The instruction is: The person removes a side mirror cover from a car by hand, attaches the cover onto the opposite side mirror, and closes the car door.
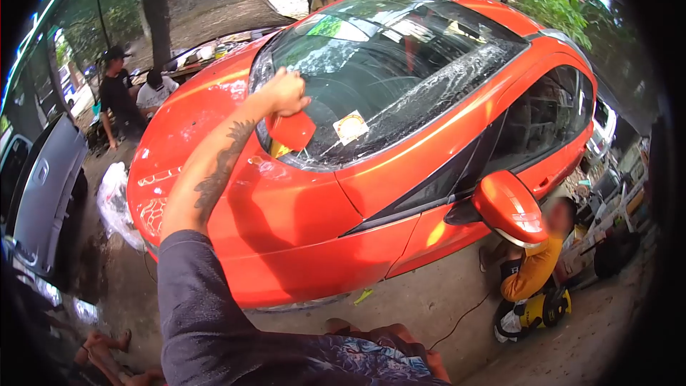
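At the lower edge of the windshield (343, 64), head view: the left hand (286, 93) is over the glass near the hood (207, 111). Fingers curled closed, gripping a red piece (291, 131) that projects below the fist. Exact kind unclear; fingertip placement on it cannot be told. Contact between its lower edge and the glass also uncertain from this angle. Right hand out of view; state of its fingers cannot be told.

Surface: whitish streaks (457, 80) lie along the near side of the windshield. A pale square sticker (350, 128) sits just beside the red piece, toward the middle of the glass.

Handling notes (judgement): a firm grip with a loose wrist should suit. If the piece is brought to the glass, an even angle and light, steady pressure seem best, so that no corner digs in. Short overlapping passes would be easier to control at this reach. Care needed at the sticker's edge, which could catch, and at the painted rim, where a slip could mark the finish. The forearm (225, 164) extends over the hood; sleeve (196, 286) and shirt are best kept off the paint. Feet steady before any longer reach.
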{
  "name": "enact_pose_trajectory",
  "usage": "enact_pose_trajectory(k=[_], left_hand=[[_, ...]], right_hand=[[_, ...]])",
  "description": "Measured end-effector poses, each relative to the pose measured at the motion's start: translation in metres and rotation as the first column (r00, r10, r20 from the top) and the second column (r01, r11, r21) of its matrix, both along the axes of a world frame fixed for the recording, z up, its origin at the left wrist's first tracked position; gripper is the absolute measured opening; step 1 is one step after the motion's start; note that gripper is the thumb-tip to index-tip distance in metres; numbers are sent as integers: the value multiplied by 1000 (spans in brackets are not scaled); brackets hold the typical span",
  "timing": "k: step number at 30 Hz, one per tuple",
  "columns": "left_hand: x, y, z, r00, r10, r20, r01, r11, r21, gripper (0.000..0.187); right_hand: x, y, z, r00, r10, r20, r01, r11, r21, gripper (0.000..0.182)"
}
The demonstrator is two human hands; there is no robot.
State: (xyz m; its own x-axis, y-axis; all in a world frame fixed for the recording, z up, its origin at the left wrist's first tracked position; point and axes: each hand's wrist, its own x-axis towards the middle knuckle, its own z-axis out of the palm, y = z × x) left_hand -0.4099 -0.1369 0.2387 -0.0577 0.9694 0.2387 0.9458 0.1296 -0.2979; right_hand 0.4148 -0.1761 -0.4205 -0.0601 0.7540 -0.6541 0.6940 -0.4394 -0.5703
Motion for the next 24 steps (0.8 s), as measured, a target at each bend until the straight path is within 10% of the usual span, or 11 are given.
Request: enact_pose_trajectory(k=[7, 12, 14, 19, 21, 24], left_hand=[[120, -196, 139, 961, -273, -35, 220, 686, 693, 39], [248, -367, 50, 886, -425, 187, -94, 229, 969, 40], [283, -432, -11, 815, -498, 296, -137, 332, 933, 41], [376, -503, -219, 390, -301, 870, -912, -259, 319, 48], [400, -519, -265, 181, -323, 929, -838, -546, -27, 41], [391, -557, -310, 108, -449, 887, -768, -604, -212, 30]], right_hand=[[-17, 50, -24, 636, 751, 176, -769, 634, 75, 45], [-145, 58, 151, 466, 863, 194, -878, 479, -21, 50], [-182, 62, 166, 359, 910, 206, -928, 373, -28, 51], [-300, 19, 221, -68, 979, 195, -993, -47, -110, 56], [-350, -23, 237, -180, 977, 115, -981, -171, -87, 58], [-419, -105, 238, -389, 921, 12, -920, -389, 38, 61]])
